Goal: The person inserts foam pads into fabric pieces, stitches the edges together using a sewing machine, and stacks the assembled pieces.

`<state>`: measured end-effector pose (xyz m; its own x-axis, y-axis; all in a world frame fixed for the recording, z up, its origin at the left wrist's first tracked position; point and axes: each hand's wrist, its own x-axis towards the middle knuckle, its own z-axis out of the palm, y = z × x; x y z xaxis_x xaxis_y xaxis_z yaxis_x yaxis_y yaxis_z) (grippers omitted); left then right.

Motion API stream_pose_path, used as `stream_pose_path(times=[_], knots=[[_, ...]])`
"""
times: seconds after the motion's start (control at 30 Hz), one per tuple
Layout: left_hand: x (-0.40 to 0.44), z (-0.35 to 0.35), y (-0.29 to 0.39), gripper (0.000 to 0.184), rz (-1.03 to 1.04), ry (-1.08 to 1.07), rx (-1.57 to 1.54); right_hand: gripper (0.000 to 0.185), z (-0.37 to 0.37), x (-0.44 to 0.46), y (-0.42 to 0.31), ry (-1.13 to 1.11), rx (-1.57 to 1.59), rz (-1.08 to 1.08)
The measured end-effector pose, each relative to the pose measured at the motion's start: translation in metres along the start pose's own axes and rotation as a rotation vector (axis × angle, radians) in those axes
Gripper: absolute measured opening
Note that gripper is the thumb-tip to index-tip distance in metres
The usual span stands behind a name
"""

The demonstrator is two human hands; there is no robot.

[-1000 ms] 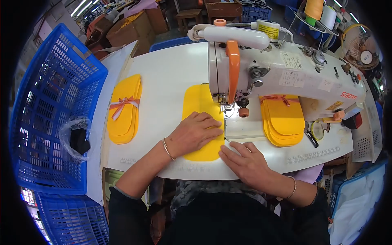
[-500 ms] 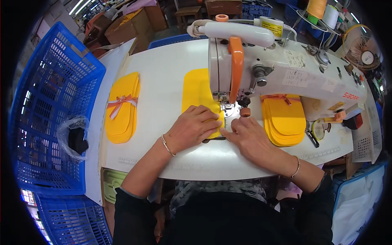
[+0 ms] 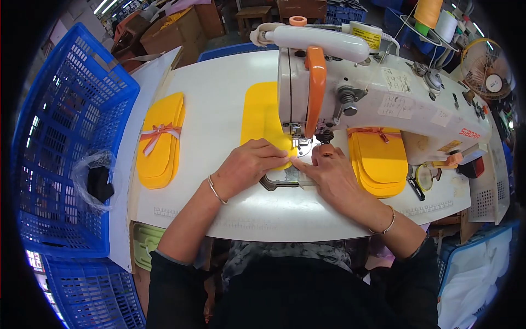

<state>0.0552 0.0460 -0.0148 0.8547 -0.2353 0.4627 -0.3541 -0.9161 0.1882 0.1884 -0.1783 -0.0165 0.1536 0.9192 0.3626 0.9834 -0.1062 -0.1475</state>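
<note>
A yellow fabric piece (image 3: 260,112) with rounded corners lies flat under the presser foot of a white sewing machine (image 3: 378,88). My left hand (image 3: 249,167) is closed on its near edge, fingertips together close to the needle plate. From the other side, my right hand (image 3: 334,175) meets the same edge with thumb and finger, its other fingers curled beside the presser foot. What lies under the fingertips is hidden. To the left rests a ribbon-tied stack of yellow pieces (image 3: 161,159). A second tied stack (image 3: 378,159) sits under the machine arm, right of my right hand.
Blue crates (image 3: 60,219) stand along the left side, with a clear plastic bag (image 3: 98,181) hung at the table edge. Thread snips (image 3: 416,189) and a tape roll (image 3: 424,176) lie at right. Thread cones (image 3: 426,12) and a fan (image 3: 487,71) are behind.
The yellow piece has moved away from me, so its near edge sits closer to the needle. Both hands have gone with it, and more of the plate below shows.
</note>
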Motion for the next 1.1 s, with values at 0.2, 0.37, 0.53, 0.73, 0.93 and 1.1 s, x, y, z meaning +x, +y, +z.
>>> stream_pose_path(times=[0.2, 0.37, 0.53, 0.73, 0.93, 1.1], knots=[[0.0, 0.005, -0.006, 0.036, -0.018, 0.018, 0.025, 0.062, 0.004, 0.001, 0.001, 0.041, -0.042, 0.04], [0.001, 0.008, -0.006, 0.038, 0.003, 0.02, 0.102, 0.063, 0.002, 0.001, 0.0, 0.007, -0.042, 0.076], [0.003, 0.011, -0.005, 0.039, -0.011, 0.017, 0.129, 0.053, 0.004, 0.002, 0.001, -0.025, -0.056, 0.112], [0.001, 0.017, -0.003, 0.04, -0.053, 0.003, 0.116, 0.051, 0.002, 0.002, -0.001, -0.028, -0.063, 0.13], [0.003, 0.013, 0.001, 0.036, -0.059, 0.011, 0.095, 0.052, 0.002, 0.002, 0.0, -0.047, -0.029, 0.148], [0.005, 0.012, 0.004, 0.033, -0.089, 0.014, 0.034, 0.052, -0.002, 0.001, -0.002, -0.065, -0.032, 0.153]])
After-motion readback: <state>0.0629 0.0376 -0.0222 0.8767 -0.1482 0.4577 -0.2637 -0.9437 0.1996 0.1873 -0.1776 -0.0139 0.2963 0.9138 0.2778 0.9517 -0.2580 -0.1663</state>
